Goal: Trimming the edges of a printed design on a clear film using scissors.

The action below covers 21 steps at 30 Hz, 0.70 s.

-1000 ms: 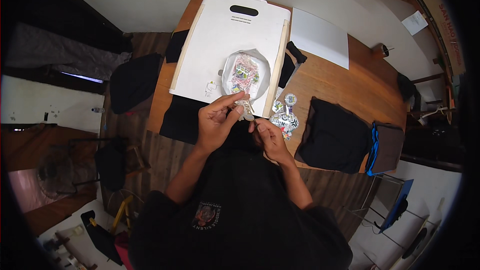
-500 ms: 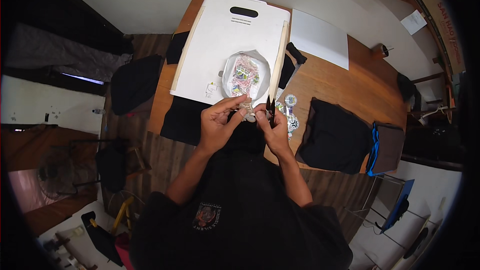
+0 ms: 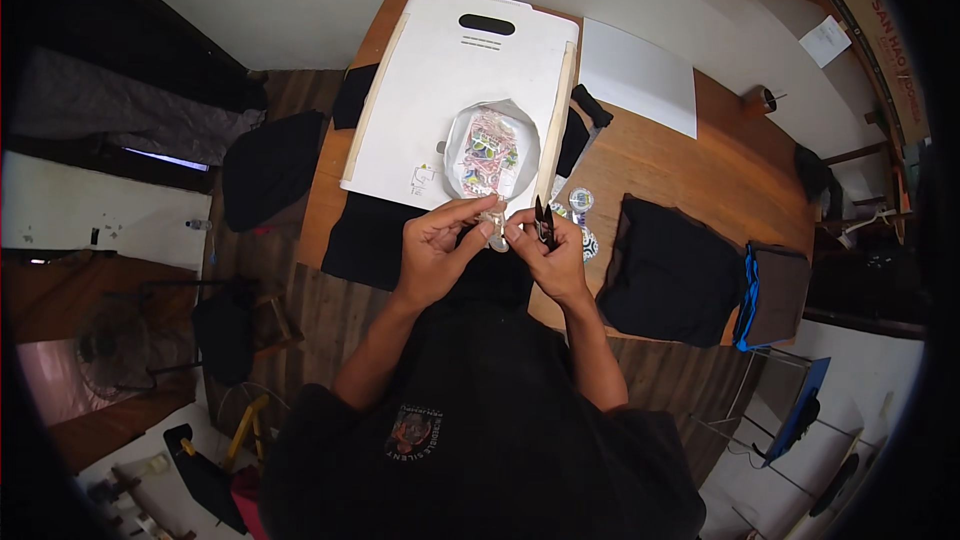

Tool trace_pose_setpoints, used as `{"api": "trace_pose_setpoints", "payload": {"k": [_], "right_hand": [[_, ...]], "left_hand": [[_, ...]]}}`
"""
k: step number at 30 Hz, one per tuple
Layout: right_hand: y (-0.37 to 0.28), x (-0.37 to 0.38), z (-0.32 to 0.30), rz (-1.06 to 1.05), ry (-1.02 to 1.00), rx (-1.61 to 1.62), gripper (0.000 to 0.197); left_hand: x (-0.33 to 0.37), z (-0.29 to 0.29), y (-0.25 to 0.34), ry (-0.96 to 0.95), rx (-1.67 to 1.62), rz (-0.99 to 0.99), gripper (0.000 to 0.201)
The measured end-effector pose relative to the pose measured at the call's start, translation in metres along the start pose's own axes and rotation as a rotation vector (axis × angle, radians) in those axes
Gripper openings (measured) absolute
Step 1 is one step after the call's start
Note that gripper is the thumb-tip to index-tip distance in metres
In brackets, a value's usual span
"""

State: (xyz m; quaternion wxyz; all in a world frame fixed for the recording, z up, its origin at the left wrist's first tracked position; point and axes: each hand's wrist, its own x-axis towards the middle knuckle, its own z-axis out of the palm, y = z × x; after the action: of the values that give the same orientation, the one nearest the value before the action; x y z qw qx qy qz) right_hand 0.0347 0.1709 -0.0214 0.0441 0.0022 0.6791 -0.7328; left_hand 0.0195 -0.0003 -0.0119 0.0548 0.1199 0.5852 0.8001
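My left hand pinches a small pale, partly see-through item with a roundish lower end, too small to name. Thumb and forefinger of my right hand close on its other side. Slim black thread snips also sit in my right hand, two points upward. Just beyond my fingertips a white round-cornered dish holds patterned green, white and reddish pieces. It rests on a large white board with a handle slot. Beside my right hand lie a round patterned tag and more patterned pieces.
The board lies on a brown wooden table. Folded black cloth lies to the right, near a brown and blue cloth stack. A white sheet and brown cup are farther back. Dark cloth hangs left.
My right hand has shifted slightly right, and the snips in it now lean more to the left. The pale item has moved a little nearer to me, still between both hands.
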Motion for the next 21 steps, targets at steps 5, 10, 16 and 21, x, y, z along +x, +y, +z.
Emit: {"api": "trace_pose_setpoints", "payload": {"k": [5,10,16,21], "right_hand": [[-0.0019,0.0014,-0.0052,-0.071,-0.018,-0.099,0.011],[-0.0049,0.0009,-0.0074,-0.137,-0.043,-0.154,0.012],[-0.0018,-0.0003,-0.0046,-0.150,-0.040,-0.153,0.012],[-0.0078,-0.0025,-0.0015,-0.112,-0.027,-0.102,0.008]], "left_hand": [[0.0011,0.0015,0.0037,-0.005,-0.049,-0.053,0.034],[0.0009,0.0015,0.0053,-0.004,-0.072,-0.121,0.036],[0.0004,0.0008,0.0073,-0.005,-0.073,-0.125,0.036],[-0.0002,0.0008,0.0080,-0.004,-0.070,-0.134,0.036]]}}
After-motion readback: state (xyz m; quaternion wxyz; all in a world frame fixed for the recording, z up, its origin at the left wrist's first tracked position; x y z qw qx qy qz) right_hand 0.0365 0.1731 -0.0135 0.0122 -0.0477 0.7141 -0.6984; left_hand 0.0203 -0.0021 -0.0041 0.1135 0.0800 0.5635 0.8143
